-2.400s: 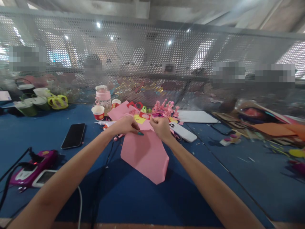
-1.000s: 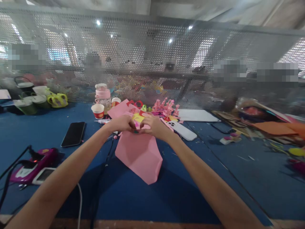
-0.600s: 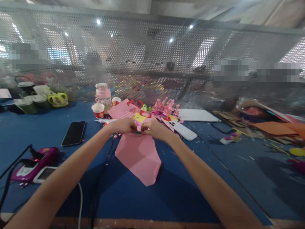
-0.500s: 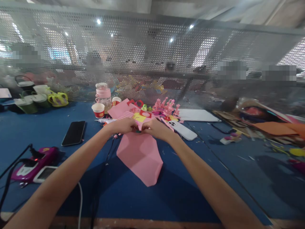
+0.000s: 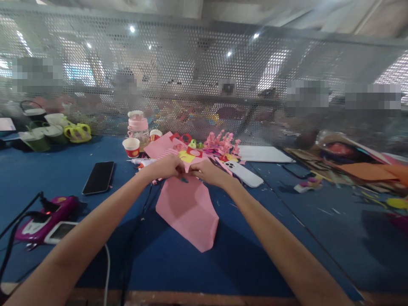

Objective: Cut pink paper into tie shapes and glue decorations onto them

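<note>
Both hands meet at the far end of a pink paper sheet [image 5: 188,208], which lies toward me on the blue table with a bent near corner. My left hand [image 5: 168,167] is closed, its fingertips pinching the sheet's far edge. Beside it my right hand [image 5: 205,171] pinches the same edge, a short gap between the two. Under the left fingertips shows a small dark green spot [image 5: 184,180], too small to name. Just beyond the hands lie yellow paper pieces [image 5: 187,157] and a pile of pink paper flowers [image 5: 223,144].
A black phone [image 5: 98,177] and a purple power strip [image 5: 57,216] with cables lie left. A white phone [image 5: 247,174] is right of my hand. Paper cups [image 5: 132,147] and a pink-lidded bottle [image 5: 138,125] stand behind, before a perforated metal screen [image 5: 191,63]. Orange paper [image 5: 366,171] lies far right.
My left hand has shifted slightly, uncovering more of the green spot. The pink sheet's near corner has swung a little to the right.
</note>
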Tool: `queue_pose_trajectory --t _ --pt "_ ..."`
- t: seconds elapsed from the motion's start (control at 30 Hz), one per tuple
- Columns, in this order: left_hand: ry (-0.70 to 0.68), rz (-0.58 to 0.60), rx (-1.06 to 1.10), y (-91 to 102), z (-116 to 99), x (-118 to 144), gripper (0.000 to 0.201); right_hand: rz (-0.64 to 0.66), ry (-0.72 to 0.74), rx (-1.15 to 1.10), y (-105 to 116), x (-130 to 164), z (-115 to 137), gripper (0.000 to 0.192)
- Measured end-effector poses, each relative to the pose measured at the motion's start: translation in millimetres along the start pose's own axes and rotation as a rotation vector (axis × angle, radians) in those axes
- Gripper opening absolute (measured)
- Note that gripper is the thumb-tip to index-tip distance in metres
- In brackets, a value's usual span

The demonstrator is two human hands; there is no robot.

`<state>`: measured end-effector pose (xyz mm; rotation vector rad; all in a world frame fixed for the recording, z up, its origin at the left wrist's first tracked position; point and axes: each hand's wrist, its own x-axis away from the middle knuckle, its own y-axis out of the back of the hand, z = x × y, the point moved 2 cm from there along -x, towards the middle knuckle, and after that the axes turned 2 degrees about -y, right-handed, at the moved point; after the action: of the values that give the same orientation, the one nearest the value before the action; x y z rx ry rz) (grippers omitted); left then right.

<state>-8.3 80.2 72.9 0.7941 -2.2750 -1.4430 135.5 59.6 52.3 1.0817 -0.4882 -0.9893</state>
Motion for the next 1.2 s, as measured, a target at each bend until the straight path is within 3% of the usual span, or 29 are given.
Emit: queue_pose_trajectory --t 0.2,0.47,0.8,0.97,1.2 --pt "0.011 -0.021 -0.086 1.3 3.3 -1.1 0.021 -0.029 -0.007 -0.039 -5.8 -3.4 -3.0 0.022" --pt "0.109 -0.053 -0.095 -2.3 0.4 -3.3 0.016 -0.11 0.001 -0.184 -4.6 -4.7 -8.8 0.013" --pt "0.097 -0.045 0.073 0.6 -5.2 -0.6 0.016 0.224 -0.031 -0.282 1.2 1.9 -16.6 0.035" --pt "0.084 -0.041 -0.033 5.4 -0.8 0.4 0.023 0.22 -0.126 -0.55 10.5 7.7 -30.0 0.046" --pt "0.026 0.052 -0.036 -0.1 2.0 -0.6 0.021 0.209 -0.254 -0.449 -2.6 4.0 -36.8 0.033"
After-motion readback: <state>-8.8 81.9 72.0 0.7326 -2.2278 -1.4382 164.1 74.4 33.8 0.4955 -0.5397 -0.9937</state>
